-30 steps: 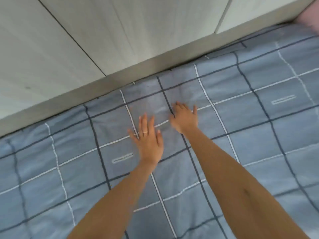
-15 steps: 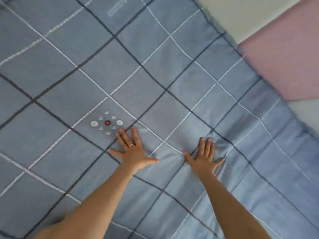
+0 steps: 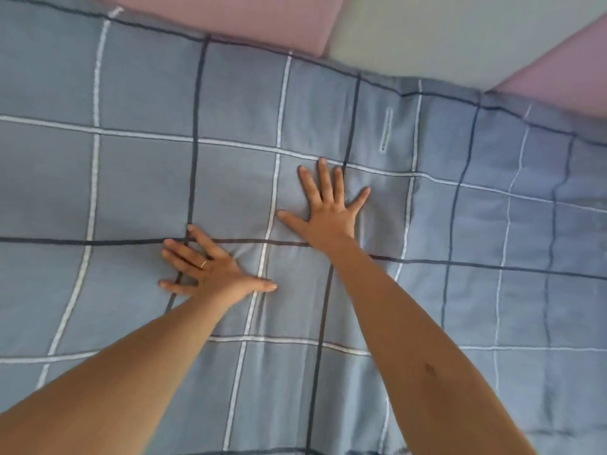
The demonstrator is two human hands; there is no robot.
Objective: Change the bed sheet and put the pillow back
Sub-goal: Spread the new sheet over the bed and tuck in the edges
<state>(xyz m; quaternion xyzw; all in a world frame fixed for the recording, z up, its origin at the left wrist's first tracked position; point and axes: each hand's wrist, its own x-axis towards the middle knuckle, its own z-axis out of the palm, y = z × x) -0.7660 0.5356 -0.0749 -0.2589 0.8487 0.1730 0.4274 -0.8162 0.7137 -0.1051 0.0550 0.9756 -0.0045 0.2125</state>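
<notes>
left hand [image 3: 219, 271], right hand [image 3: 329, 214] flat on sheet [image 3: 131, 178]; forearms [image 3: 131, 372] cropped.

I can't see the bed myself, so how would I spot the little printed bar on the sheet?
Start with the blue checked sheet covering the bed and find the right hand pressed flat on it. Just beyond it, toward the pink panels, is a slim white-outlined bar. Unlike the long grid lines, it is short, closed and alone inside one square.

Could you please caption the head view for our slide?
Left hand and right hand press flat, fingers spread, on the blue checked bed sheet beside pink panels.
</notes>
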